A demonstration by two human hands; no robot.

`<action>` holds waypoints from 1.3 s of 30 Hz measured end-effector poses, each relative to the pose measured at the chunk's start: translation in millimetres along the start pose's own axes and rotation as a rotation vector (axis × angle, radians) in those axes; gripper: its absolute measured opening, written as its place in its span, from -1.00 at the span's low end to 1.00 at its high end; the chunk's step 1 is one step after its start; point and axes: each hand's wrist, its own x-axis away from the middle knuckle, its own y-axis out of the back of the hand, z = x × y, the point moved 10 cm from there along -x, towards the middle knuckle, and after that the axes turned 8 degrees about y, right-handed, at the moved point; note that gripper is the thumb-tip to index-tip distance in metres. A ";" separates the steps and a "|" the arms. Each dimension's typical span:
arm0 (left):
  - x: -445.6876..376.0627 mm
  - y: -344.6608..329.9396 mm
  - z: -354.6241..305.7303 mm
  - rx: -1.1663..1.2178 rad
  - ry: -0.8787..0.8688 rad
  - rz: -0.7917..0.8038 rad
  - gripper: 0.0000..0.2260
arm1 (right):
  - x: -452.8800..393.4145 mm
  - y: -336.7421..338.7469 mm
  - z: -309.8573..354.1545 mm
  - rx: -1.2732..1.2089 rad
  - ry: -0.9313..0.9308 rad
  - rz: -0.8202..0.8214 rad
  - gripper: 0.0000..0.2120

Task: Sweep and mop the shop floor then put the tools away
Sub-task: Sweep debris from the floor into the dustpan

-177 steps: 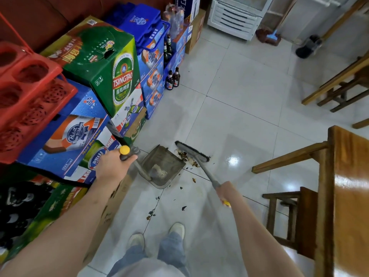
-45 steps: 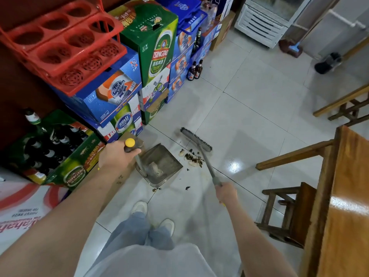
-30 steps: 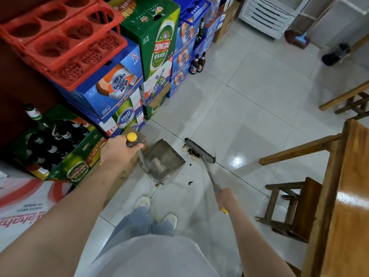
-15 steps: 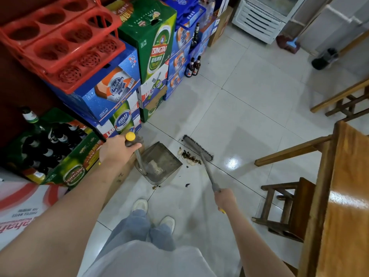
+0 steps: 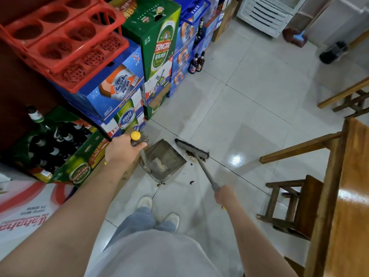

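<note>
Top: I wear a pale grey shirt (image 5: 159, 254) that fills the bottom of the view, plain, with no print or marking I can see.
Arms: both my forearms are bare; no sleeve reaches them, and I see no watch or band at either wrist.
Hands: my left hand (image 5: 121, 150) and right hand (image 5: 224, 195) wear no gloves.
Legs: faded light blue jeans (image 5: 143, 220).
Feet: pale, off-white shoes (image 5: 144, 202) with rounded toes.

Floor tiles (image 5: 249, 100) looking glossy, reflecting a light. Dustpan (image 5: 165, 162) showing dull, dusty grey metal. Table (image 5: 351, 196) gleaming as varnished wood. Crate (image 5: 60, 37) reading as matt red plastic; cartons (image 5: 119, 86) printed cardboard.
</note>
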 end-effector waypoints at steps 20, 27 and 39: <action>36.3 -1.5 23.8 0.032 0.022 0.004 -0.63 | 24.8 18.9 -52.5 -0.153 0.014 -0.054 -0.71; 48.1 -5.4 25.5 0.052 0.076 -0.022 -0.63 | 9.0 30.7 -40.2 -0.214 -0.059 -0.078 -0.70; 48.8 -1.7 20.4 0.068 0.075 -0.003 -0.67 | 26.6 -0.4 -13.2 -0.015 0.093 0.003 -0.85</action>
